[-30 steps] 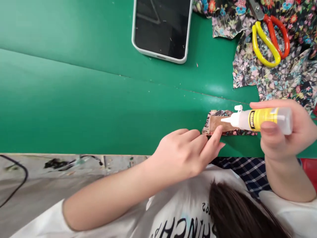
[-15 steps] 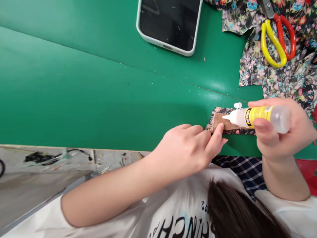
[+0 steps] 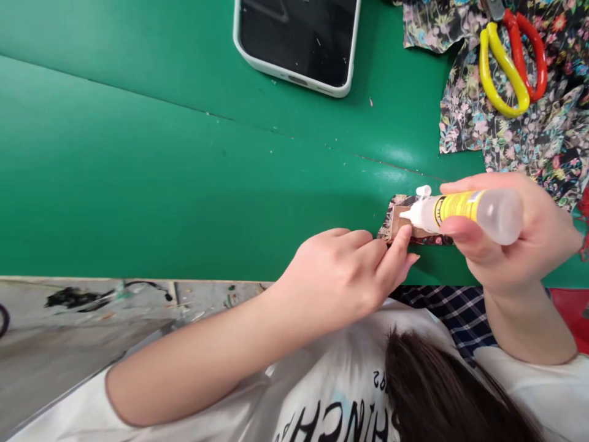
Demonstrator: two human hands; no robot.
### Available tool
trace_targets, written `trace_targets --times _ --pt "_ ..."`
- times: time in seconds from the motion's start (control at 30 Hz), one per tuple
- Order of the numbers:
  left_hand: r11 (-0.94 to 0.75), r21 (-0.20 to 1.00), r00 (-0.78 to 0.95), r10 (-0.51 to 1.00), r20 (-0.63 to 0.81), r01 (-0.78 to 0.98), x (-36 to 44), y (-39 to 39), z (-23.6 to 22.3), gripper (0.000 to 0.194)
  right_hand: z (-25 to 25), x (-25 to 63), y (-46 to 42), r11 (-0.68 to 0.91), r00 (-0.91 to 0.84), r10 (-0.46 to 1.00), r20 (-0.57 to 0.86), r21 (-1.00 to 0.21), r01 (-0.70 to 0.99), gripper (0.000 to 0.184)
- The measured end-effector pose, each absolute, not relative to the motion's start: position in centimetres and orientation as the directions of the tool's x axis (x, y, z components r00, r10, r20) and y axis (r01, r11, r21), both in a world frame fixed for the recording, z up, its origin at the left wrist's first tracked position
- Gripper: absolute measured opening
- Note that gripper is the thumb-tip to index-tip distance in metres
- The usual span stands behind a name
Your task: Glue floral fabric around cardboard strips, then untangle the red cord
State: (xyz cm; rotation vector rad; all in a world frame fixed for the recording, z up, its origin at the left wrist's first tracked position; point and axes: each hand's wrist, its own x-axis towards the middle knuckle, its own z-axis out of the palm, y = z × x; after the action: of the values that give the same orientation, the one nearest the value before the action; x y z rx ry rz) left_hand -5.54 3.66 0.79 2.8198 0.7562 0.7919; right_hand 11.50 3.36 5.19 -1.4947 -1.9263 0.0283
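Observation:
A glue bottle (image 3: 460,209) with a yellow label and white nozzle is gripped in my right hand (image 3: 545,230), lying nearly sideways with its tip pointing left. Its small white cap (image 3: 423,191) hangs open beside the nozzle. Under the tip is a flat brown piece (image 3: 396,222) on a strip of dark floral fabric (image 3: 384,229). My left hand (image 3: 347,267) presses the brown piece down with the index fingertip, the other fingers curled and the thumb at the near edge. The bottle and right hand hide the strip's right end.
A phone in a white case (image 3: 299,43) lies at the back of the green table (image 3: 138,184). To the right, red-and-yellow-handled scissors (image 3: 510,73) rest on bunched floral fabric (image 3: 464,120). The table's near edge runs just below my hands.
The bottle's nozzle has shifted slightly left along the brown piece, moving with my right hand. My left hand keeps its hold. The whole view has shifted a little.

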Motion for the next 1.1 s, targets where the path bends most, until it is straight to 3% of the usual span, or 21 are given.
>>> trace_targets --times 0.1,0.27,0.43,0.57,0.7,0.77,0.83,0.97,1.1 --pt "-0.872 0.240 0.746 0.489 0.452 0.425 -5.6 3.6 0.7 0.020 4.6 12.6 3.0 0.318 -0.055 0.842 0.537 -0.412 0.854 0.034" --pt "-0.872 0.242 0.755 0.489 0.438 0.424 -5.7 3.6 0.8 0.021 4.5 13.8 2.2 0.236 0.045 0.849 0.527 -0.454 0.859 0.026" --pt "-0.873 0.237 0.760 0.487 0.430 0.425 -5.6 3.7 0.6 0.021 5.5 13.9 2.2 0.175 0.205 0.839 0.504 -0.607 0.775 0.040" --pt "-0.874 0.254 0.787 0.484 0.382 0.414 -6.1 4.1 1.2 0.017 5.5 15.7 2.9 0.175 0.368 0.827 0.426 -0.816 0.551 0.033" --pt "-0.861 0.245 0.794 0.507 0.335 0.446 -6.6 6.2 3.4 0.016 5.0 19.5 3.6 0.134 0.184 0.958 0.221 -0.910 0.393 0.041" --pt "-0.807 0.188 0.745 0.590 0.312 0.560 -6.3 8.1 4.5 0.024 4.6 21.0 3.7 0.067 0.168 0.977 0.133 -0.935 0.348 0.045" --pt "-0.828 0.142 0.771 0.558 0.307 0.543 -5.7 10.4 5.0 0.038 4.1 21.8 3.6 0.025 0.170 0.982 0.087 -0.942 0.336 0.044" --pt "-0.816 0.326 0.803 0.556 0.216 0.477 -4.3 14.0 3.9 0.054 3.3 21.7 3.2 0.126 0.119 0.977 0.174 -0.934 0.336 0.032" --pt "-0.792 0.355 0.800 0.576 0.166 0.497 -4.3 15.1 2.0 0.063 3.6 20.2 2.4 0.187 0.120 0.960 0.254 -0.896 0.402 0.019"
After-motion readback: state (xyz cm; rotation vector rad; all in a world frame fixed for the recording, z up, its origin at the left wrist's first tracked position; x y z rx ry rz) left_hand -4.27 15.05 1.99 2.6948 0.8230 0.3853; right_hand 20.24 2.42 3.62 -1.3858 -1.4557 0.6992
